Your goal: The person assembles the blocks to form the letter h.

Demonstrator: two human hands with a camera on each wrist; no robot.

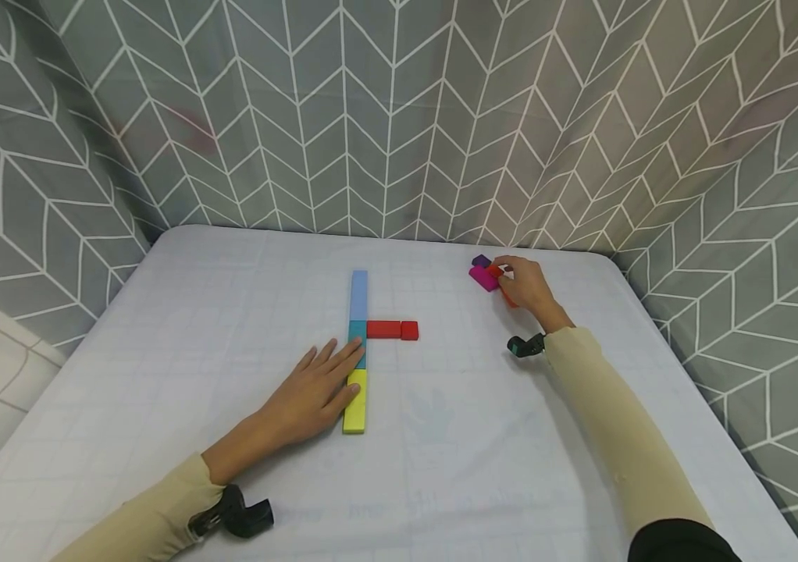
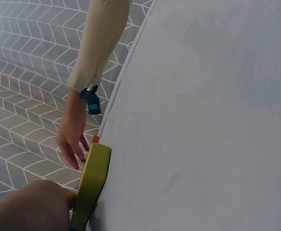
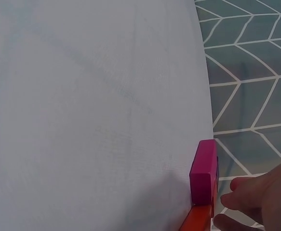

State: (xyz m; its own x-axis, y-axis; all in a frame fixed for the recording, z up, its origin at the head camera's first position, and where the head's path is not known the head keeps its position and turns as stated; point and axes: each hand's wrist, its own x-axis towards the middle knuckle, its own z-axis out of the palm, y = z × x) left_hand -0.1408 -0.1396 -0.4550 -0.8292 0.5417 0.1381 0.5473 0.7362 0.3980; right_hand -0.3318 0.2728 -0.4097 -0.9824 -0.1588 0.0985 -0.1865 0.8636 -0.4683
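Note:
A light blue block (image 1: 359, 295), a teal-blue block (image 1: 358, 331) and a yellow block (image 1: 354, 414) lie end to end in a straight column. From the teal-blue block a red block (image 1: 383, 329) extends rightward, with a small red cube (image 1: 409, 331) at its end. My left hand (image 1: 311, 398) rests across the column, fingers spread over the teal-blue block and thumb on the yellow one. At the far right my right hand (image 1: 524, 282) reaches over a cluster holding a magenta block (image 3: 204, 171), a purple block (image 1: 481, 261) and orange-red blocks (image 3: 198, 219). Its bent fingertips are beside a red piece.
The blocks lie on a white-covered table (image 1: 427, 484). A grey curtain (image 1: 385, 117) with white chevron lines stands behind and beside it. Black wrist cameras sit on both forearms; the left one (image 1: 247, 517) hangs low over the table.

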